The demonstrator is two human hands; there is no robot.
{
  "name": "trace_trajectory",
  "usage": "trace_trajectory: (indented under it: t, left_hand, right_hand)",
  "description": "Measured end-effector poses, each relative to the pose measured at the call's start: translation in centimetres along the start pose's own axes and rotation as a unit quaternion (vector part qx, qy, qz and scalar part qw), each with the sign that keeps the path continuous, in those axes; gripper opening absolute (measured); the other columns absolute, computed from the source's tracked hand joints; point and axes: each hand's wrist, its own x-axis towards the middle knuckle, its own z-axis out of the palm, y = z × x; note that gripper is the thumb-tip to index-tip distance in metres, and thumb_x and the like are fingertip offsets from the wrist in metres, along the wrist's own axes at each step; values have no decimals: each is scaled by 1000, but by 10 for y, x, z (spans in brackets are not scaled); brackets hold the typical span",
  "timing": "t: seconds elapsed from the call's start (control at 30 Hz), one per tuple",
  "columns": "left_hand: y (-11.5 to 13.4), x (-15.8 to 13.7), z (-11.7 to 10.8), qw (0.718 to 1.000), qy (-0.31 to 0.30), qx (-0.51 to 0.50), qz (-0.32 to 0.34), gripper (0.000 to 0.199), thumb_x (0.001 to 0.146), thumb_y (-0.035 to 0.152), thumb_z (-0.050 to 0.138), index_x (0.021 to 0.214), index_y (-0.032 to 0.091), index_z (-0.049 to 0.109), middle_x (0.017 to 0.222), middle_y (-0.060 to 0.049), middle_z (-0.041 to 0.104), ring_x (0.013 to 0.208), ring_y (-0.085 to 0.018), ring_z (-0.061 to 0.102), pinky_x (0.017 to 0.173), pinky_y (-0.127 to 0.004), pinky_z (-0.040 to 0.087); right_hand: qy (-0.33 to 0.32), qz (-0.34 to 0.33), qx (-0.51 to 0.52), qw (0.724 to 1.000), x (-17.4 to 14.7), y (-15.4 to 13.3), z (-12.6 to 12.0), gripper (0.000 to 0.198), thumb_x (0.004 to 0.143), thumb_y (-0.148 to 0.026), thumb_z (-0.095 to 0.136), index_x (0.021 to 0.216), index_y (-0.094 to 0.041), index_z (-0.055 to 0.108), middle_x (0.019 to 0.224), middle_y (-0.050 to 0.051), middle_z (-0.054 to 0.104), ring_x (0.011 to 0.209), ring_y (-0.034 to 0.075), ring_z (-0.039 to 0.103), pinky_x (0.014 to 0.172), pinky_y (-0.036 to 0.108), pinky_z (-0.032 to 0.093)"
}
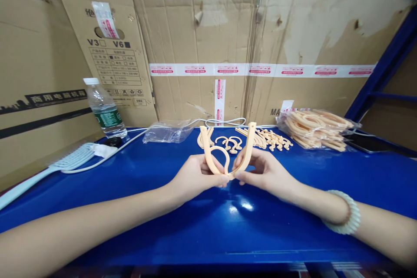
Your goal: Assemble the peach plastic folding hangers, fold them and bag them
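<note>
Above the blue table, both hands hold a pale peach U-shaped piece with its two arms pointing up and a small hole near the tip of one arm. A thinner curved hook piece stands inside the U, its lower end at the bottom of the bend. My left hand is closed, pinching the left side of the bend and the hook's foot. My right hand is closed on the right side of the bend. Fingertips hide the exact join between the two pieces.
Behind the hands lie loose hook pieces, curved strips and small parts. A bagged stack is at right, beside a dark phone-like slab. Left are a water bottle, hairbrush and plastic bag; cardboard walls the back.
</note>
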Motion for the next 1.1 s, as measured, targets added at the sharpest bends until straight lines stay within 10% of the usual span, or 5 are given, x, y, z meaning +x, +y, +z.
trace_trajectory:
  t: [0.23, 0.5, 0.67, 0.83, 1.1]
  left_hand:
    - [0, 28, -37, 996, 12, -62, -67, 22, 68, 22, 81, 78, 11, 66, 79, -8, 73, 70, -13, 69, 74, -23, 57]
    - [18, 50, -88, 989, -113, 90, -32, 18, 68, 24, 80, 78, 14, 69, 76, -5, 73, 69, -12, 67, 68, -23, 53]
    - [31, 34, -82, 932, -239, 273, 22, 12, 64, 16, 82, 72, 16, 73, 70, -1, 71, 67, -13, 62, 66, -22, 46]
    - [33, 18, -64, 809, -251, 501, 176, 2, 77, 18, 72, 77, 18, 70, 72, 0, 68, 67, -13, 60, 63, -21, 43]
    - [29, 22, -66, 802, -215, 528, 177, 7, 80, 22, 69, 76, 16, 67, 72, -1, 67, 65, -13, 62, 60, -21, 45]
  right_hand:
    - [-116, 30, -140, 983, 25, -12, -75, 26, 67, -36, 81, 75, -15, 68, 72, 1, 68, 61, 13, 64, 58, 27, 55]
    - [-241, -50, -441, 863, 23, -32, -94, 11, 80, -26, 67, 85, -18, 74, 81, 3, 72, 75, 17, 64, 73, 30, 48]
    - [-305, 4, -441, 844, 16, -40, -92, 11, 81, -22, 65, 85, -18, 74, 80, 3, 71, 73, 16, 62, 69, 28, 47]
    - [-323, 35, -434, 840, 13, -38, -93, 11, 81, -22, 65, 82, -16, 74, 80, 5, 70, 72, 16, 63, 68, 27, 49]
    - [-296, 32, -434, 850, 17, -33, -100, 13, 83, -25, 62, 84, -17, 72, 78, 4, 69, 71, 16, 63, 67, 28, 49]
